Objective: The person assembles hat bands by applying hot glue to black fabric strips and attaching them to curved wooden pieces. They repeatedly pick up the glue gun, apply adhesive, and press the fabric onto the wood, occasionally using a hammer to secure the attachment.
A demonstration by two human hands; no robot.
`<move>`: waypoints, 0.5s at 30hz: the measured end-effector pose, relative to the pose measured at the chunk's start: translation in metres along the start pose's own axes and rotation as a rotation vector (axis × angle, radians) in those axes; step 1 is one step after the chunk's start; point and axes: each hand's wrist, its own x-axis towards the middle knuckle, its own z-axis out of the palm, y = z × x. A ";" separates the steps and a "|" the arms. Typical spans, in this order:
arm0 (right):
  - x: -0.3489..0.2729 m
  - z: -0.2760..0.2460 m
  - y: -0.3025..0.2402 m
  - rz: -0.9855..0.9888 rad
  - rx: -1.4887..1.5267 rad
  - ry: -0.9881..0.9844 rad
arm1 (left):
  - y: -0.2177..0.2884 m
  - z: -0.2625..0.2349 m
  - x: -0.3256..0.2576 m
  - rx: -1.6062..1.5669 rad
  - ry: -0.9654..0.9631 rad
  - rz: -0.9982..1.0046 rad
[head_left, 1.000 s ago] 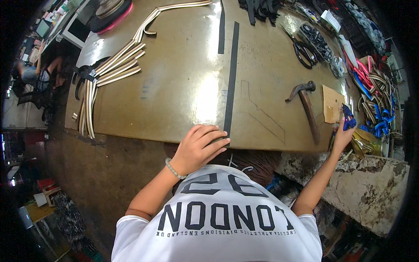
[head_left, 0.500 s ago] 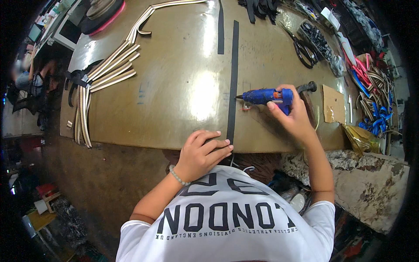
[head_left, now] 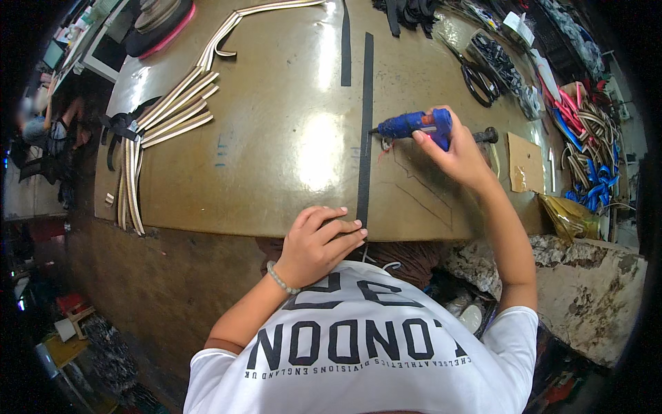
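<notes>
Wears a white shirt point(head_left: 358, 397) with short, loose sleeves point(head_left: 512, 341), large, blocky dark characters point(head_left: 380, 339) across the front and a line of small print point(head_left: 358, 367) alongside. Has a bracelet point(head_left: 281, 279) of round, pale grey-green beads on the left wrist point(head_left: 289, 262) and a white cord point(head_left: 392, 265) near the hem.

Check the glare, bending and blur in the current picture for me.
Head view: bright glare on the table, left of the black strip under the left hand's fingertips; head view: the table's near edge bows and the corners go black; head view: the right hand and glue gun look fairly sharp.
</notes>
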 end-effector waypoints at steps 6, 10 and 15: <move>-0.016 0.001 -0.021 -0.576 -0.655 0.007 | 0.003 -0.004 0.006 0.005 -0.039 0.007; -0.069 -0.046 0.017 -0.041 -0.713 0.707 | -0.003 -0.026 0.016 -0.142 -0.074 -0.093; -0.132 -0.111 0.143 0.444 -0.291 1.076 | -0.123 -0.105 0.091 0.241 0.431 -0.057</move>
